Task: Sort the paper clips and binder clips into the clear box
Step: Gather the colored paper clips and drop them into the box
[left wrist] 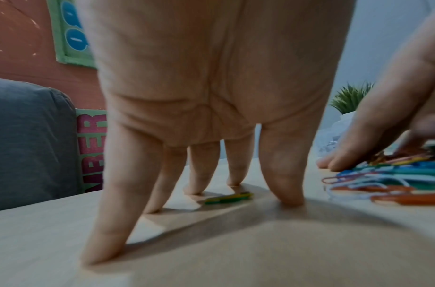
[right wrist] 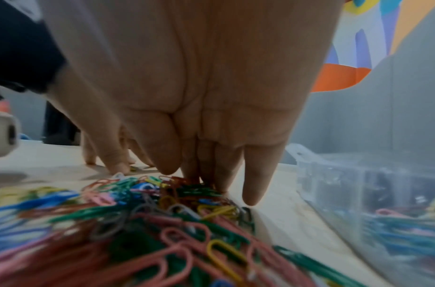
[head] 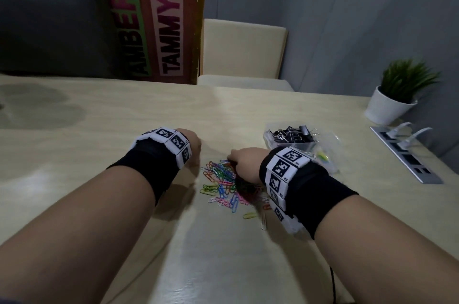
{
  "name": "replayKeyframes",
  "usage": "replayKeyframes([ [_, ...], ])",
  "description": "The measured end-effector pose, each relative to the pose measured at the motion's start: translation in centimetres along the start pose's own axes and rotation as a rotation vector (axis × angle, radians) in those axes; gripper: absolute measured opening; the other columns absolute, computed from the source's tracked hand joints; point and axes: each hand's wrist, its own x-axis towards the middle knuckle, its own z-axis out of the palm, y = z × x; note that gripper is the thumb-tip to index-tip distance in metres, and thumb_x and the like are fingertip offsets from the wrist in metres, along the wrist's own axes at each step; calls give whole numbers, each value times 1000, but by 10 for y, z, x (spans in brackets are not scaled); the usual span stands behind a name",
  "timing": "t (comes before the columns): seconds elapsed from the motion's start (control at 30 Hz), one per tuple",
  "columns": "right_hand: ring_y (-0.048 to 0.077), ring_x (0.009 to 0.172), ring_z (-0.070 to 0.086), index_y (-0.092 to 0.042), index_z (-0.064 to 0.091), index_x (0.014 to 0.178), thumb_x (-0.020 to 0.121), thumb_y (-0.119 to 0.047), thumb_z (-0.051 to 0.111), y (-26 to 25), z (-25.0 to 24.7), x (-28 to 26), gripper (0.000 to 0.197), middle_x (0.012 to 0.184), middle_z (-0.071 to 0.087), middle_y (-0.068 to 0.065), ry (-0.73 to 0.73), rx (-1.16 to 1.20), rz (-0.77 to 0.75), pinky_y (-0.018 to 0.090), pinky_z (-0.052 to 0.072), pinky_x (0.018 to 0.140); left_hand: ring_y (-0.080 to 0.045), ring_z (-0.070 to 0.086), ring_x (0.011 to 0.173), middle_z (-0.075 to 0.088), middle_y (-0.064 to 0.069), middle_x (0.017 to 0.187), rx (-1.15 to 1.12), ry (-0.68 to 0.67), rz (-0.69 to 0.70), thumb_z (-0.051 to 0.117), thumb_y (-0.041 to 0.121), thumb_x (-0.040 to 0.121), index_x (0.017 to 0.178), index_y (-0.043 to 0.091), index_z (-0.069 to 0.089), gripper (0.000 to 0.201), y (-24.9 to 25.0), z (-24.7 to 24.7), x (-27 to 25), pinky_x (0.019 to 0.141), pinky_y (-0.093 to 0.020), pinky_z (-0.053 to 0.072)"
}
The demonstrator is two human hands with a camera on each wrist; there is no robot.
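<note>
Left hand is planted at the pile's 10 o'clock, fingers spread straight, tips on the tabletop, grip apart and empty; a green-yellow clip lies between them. Right hand is down on the paper clips, straight fingers bunched at the pile's far edge. Clear box sits at 2 o'clock, binder clips inside.

A light wooden table fills the foreground. At two o'clock stands a potted plant, with a grey power strip just below it. At twelve o'clock sits a cream chair; at eleven, a red name board and a grey sofa.
</note>
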Motion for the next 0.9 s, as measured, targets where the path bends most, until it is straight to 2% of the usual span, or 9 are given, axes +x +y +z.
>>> replayKeyframes([
  [0.1, 30, 128, 49, -10, 44, 142, 96, -2, 37, 5, 11, -16, 47, 142, 50, 13, 18, 54, -53, 34, 40, 105, -15, 45, 89, 48, 2, 100, -22, 16, 22, 57, 26, 95, 131, 13, 59, 39, 1, 5, -4, 78, -24, 35],
  [0.23, 25, 131, 46, -18, 35, 148, 95, -5, 44, 16, 7, -41, 55, 149, 42, 7, 103, 184, -10, 31, 42, 101, -22, 54, 100, 49, -4, 103, -133, 62, 27, 45, 24, 102, 135, 10, 56, 37, 10, 4, -15, 77, -24, 35],
  [0.3, 23, 125, 51, -18, 38, 145, 94, -11, 53, 26, 6, -51, 53, 143, 47, 6, 137, 206, 20, 30, 46, 96, -28, 55, 115, 55, -13, 126, -202, 103, 47, 36, 30, 106, 146, 13, 43, 44, 20, 3, -23, 85, -28, 41],
  [0.37, 21, 119, 56, -14, 46, 139, 93, -15, 56, 34, 4, -60, 47, 136, 55, 5, 118, 147, 54, 30, 50, 96, -27, 57, 121, 52, -9, 142, -259, 105, 96, 36, 37, 104, 152, 21, 30, 51, 31, 1, -32, 92, -31, 46],
  [0.47, 18, 89, 66, -7, 66, 102, 93, -26, 59, 39, 8, -69, 23, 101, 68, 6, -30, -80, 129, 27, 55, 77, -27, 59, 115, 47, -10, 145, -286, -29, 158, 56, 29, 94, 155, 29, 19, 71, 41, -3, -38, 87, -34, 51],
  [0.53, 14, 58, 54, -11, 56, 65, 84, -41, 67, 42, 22, -70, 37, 66, 56, 1, -131, -192, 203, 23, 50, 59, -27, 56, 119, 43, -10, 148, -255, -64, 171, 64, 28, 88, 155, 29, 18, 81, 46, -6, -43, 84, -32, 49],
  [0.63, 17, 54, 61, -14, 56, 53, 61, -49, 73, 44, 37, -67, 39, 54, 55, 0, -147, -250, 235, 27, 58, 66, -27, 51, 126, 40, -9, 148, -185, -54, 171, 69, 37, 85, 154, 25, 23, 84, 54, -7, -51, 84, -30, 45],
  [0.73, 14, 48, 46, -9, 48, 55, 87, -30, 62, 38, 38, -64, 41, 56, 44, 2, -128, -133, 206, 16, 44, 44, -28, 52, 122, 44, -11, 141, -146, -47, 178, 69, 42, 85, 151, 22, 30, 79, 62, -5, -56, 85, -32, 47],
  [0.9, 21, 76, 56, -3, 67, 100, 90, -30, 63, 35, 37, -53, 30, 65, 48, 1, -4, -24, 189, 27, 48, 67, -28, 51, 125, 46, -9, 142, -140, -41, 214, 69, 41, 85, 151, 23, 31, 78, 69, -7, -61, 92, -34, 46],
])
